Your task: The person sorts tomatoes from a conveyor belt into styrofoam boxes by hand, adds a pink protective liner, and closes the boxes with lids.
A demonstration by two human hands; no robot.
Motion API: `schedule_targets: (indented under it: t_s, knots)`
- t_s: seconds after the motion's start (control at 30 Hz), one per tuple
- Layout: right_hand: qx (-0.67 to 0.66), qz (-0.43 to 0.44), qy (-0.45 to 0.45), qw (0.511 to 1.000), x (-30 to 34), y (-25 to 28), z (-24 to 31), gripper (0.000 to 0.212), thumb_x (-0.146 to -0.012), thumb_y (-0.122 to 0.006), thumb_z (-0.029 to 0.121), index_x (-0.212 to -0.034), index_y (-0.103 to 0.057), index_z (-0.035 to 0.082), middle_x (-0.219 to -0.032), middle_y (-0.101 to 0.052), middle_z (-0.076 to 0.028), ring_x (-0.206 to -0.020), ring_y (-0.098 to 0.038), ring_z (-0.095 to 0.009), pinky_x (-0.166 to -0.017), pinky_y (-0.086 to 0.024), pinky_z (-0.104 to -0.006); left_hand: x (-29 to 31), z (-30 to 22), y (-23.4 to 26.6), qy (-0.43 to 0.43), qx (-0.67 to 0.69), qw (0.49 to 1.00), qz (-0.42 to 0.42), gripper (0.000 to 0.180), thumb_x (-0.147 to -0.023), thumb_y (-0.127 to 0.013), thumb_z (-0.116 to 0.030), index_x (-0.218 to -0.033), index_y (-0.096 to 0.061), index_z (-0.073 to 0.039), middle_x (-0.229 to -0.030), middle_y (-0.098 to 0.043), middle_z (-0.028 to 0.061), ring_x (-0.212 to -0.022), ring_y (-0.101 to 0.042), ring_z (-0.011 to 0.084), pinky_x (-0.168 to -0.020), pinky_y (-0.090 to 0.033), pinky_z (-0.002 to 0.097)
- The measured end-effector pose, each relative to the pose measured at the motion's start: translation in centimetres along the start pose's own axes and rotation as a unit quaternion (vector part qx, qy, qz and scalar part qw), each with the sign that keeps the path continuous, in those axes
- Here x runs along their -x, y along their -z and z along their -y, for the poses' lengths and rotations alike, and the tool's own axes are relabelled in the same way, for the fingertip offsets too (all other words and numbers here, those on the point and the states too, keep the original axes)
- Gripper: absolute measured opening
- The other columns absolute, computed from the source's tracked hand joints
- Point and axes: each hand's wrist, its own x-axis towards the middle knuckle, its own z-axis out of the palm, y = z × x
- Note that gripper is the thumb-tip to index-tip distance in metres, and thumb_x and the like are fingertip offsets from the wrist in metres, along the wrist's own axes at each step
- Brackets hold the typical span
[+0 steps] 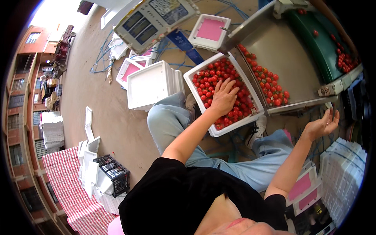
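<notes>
Both hands empty — left hand [224, 98] flat on tomatoes [211, 78], right hand [322, 126] fingers spread.

Wearer, as I see it from the head camera | top: black short-sleeved shirt [176, 196], sleeves ending above the elbows | forearms and both hands bare, no gloves, watch or rings I can make out | legs: light blue jeans [172, 117], toward 12 o'clock | shoes: pale sneakers [256, 129], white soles
</notes>
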Motion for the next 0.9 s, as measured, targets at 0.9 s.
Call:
schedule_targets:
  t_s: [0.9]
  knots:
    - [0.389,0.507,0.137,0.756,6.1,-9.4,-2.7,0.048,-0.085,-0.071,0.018,-0.129,-0.055,0.008,-0.125,-0.057,-0.016,-0.117,-0.056,-0.037,-0.094,-0.05,-0.0468,4.4,6.4,-0.3,0.13,-0.02,0.987,-0.096,0.032,-0.087,-0.06,-0.013,-0.118,-0.062,-0.009,-0.135,-0.054,0.014,-0.133,-0.043,0.0366,-0.115,-0.03,0.0481]
